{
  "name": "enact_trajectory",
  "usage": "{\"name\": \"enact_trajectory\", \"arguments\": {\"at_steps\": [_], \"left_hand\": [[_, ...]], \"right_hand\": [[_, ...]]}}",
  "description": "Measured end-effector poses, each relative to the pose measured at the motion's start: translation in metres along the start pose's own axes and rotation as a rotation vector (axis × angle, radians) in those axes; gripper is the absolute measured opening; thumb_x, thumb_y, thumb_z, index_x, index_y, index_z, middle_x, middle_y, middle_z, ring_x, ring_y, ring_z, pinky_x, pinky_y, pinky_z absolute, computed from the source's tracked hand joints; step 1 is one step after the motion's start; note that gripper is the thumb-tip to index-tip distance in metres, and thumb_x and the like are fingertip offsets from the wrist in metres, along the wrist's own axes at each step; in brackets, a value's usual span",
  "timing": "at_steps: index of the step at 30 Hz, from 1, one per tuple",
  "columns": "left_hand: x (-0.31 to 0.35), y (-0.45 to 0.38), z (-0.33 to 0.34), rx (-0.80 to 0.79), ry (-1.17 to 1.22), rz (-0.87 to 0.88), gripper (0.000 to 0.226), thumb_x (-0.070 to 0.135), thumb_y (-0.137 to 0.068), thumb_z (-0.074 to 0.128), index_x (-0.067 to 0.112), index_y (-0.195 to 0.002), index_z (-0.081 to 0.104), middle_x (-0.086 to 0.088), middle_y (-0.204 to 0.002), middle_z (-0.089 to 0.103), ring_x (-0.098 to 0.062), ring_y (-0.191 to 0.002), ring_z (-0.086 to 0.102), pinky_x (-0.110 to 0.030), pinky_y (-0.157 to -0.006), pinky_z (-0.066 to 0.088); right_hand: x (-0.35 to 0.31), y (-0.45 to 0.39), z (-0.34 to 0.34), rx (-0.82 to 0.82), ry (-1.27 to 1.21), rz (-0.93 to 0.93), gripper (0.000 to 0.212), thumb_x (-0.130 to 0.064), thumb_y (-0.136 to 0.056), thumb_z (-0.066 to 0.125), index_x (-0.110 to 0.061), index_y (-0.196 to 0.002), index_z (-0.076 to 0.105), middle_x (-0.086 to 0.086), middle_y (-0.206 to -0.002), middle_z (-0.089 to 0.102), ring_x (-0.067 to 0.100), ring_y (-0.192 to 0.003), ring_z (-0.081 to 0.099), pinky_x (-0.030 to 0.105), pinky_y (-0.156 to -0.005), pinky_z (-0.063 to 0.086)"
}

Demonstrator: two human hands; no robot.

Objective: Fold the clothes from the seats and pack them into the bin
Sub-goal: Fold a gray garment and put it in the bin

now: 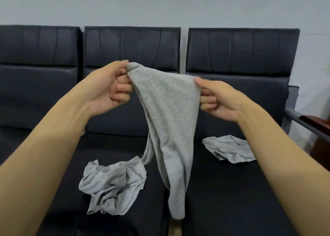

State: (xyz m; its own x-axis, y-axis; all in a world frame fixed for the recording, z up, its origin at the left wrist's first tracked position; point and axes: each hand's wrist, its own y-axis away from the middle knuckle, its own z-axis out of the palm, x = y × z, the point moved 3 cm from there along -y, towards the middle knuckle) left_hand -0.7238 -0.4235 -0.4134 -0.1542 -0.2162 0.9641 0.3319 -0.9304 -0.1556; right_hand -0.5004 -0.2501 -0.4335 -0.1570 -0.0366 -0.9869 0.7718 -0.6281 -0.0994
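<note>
We hold a grey garment [167, 110] up in front of us, over the middle seat [125, 121] of a row of three black seats. Our left hand [109, 87] pinches one top corner between thumb and curled fingers, and our right hand [217, 100] pinches the other top edge the same way. The cloth hangs between them in a long narrowing fold, its lower end dangling in front of the gap between the middle seat and the right seat [232, 173]. A thin strip of the same cloth trails down on its left side.

Two more grey garments lie crumpled on the seats. One heap [112, 185] sits on the middle seat, just left of the hanging cloth. A smaller one [228, 149] lies on the right seat, partly behind our right forearm. The left seat [26, 93] shows only at the frame's edge. We see no bin in this view. A grey armrest [301, 120] stands at the far right.
</note>
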Motion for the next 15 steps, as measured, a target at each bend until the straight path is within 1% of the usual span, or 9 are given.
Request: {"name": "enact_trajectory", "arguments": {"at_steps": [2,3,5,6,8,10,12,15], "left_hand": [[0.003,-0.002,0.000,0.033,0.010,0.019,0.024,0.047,-0.099,0.063,0.024,-0.092,0.063,0.012,-0.069,0.036,-0.004,-0.051,0.032,-0.015,-0.044,0.020],[0.004,-0.003,0.000,0.042,-0.014,0.046,0.022,0.046,-0.096,0.066,0.024,-0.094,0.066,0.013,-0.070,0.041,-0.004,-0.052,0.033,-0.014,-0.044,0.020],[0.007,-0.005,0.001,0.062,-0.077,0.106,0.011,0.031,-0.099,0.067,0.022,-0.096,0.072,0.013,-0.077,0.052,-0.003,-0.054,0.035,-0.013,-0.045,0.021],[0.008,-0.007,0.001,0.078,-0.113,0.130,0.008,0.023,-0.100,0.066,0.019,-0.098,0.073,0.011,-0.079,0.055,-0.003,-0.054,0.035,-0.013,-0.045,0.021],[0.010,-0.008,-0.001,0.135,-0.203,0.190,0.007,0.016,-0.101,0.066,0.015,-0.106,0.071,0.009,-0.081,0.057,-0.003,-0.055,0.036,-0.014,-0.044,0.023],[0.014,-0.008,-0.004,0.236,-0.266,0.278,0.016,0.015,-0.100,0.068,0.014,-0.116,0.069,0.006,-0.082,0.059,-0.003,-0.056,0.039,-0.016,-0.043,0.026],[0.020,-0.007,-0.009,0.345,-0.270,0.348,0.029,0.017,-0.099,0.071,0.015,-0.126,0.062,0.004,-0.085,0.063,-0.003,-0.056,0.043,-0.018,-0.043,0.029],[0.027,-0.008,-0.018,0.427,-0.366,0.424,0.034,0.023,-0.098,0.073,0.025,-0.129,0.059,0.006,-0.081,0.066,-0.004,-0.055,0.048,-0.019,-0.045,0.034]], "right_hand": [[-0.012,-0.002,0.002,0.032,-0.116,-0.031,0.021,-0.030,-0.104,0.061,-0.018,-0.087,0.059,-0.008,-0.066,0.036,0.003,-0.044,0.028,0.015,-0.042,0.020],[-0.017,-0.002,0.004,0.050,-0.119,-0.049,0.025,-0.030,-0.105,0.059,-0.019,-0.084,0.057,-0.007,-0.067,0.035,0.003,-0.043,0.029,0.015,-0.043,0.019],[-0.025,-0.001,0.010,0.088,-0.075,-0.078,0.028,-0.030,-0.105,0.059,-0.019,-0.079,0.058,-0.008,-0.064,0.037,0.003,-0.045,0.029,0.018,-0.048,0.015],[-0.028,-0.001,0.013,0.103,-0.055,-0.089,0.028,-0.030,-0.105,0.060,-0.019,-0.078,0.059,-0.009,-0.062,0.039,0.003,-0.046,0.029,0.019,-0.051,0.013],[-0.034,0.000,0.021,0.136,-0.033,-0.124,0.026,-0.027,-0.103,0.063,-0.020,-0.079,0.061,-0.010,-0.059,0.042,0.004,-0.049,0.028,0.020,-0.053,0.013],[-0.041,-0.001,0.026,0.167,-0.041,-0.207,0.022,-0.022,-0.102,0.064,-0.020,-0.080,0.062,-0.009,-0.060,0.040,0.004,-0.049,0.027,0.020,-0.049,0.017],[-0.048,-0.002,0.029,0.181,-0.087,-0.308,0.021,-0.016,-0.101,0.064,-0.020,-0.080,0.061,-0.009,-0.059,0.037,0.004,-0.048,0.027,0.020,-0.047,0.018],[-0.054,-0.011,0.025,0.210,-0.092,-0.401,0.024,-0.014,-0.099,0.066,-0.022,-0.077,0.061,-0.011,-0.055,0.042,0.004,-0.047,0.028,0.020,-0.044,0.021]]}}
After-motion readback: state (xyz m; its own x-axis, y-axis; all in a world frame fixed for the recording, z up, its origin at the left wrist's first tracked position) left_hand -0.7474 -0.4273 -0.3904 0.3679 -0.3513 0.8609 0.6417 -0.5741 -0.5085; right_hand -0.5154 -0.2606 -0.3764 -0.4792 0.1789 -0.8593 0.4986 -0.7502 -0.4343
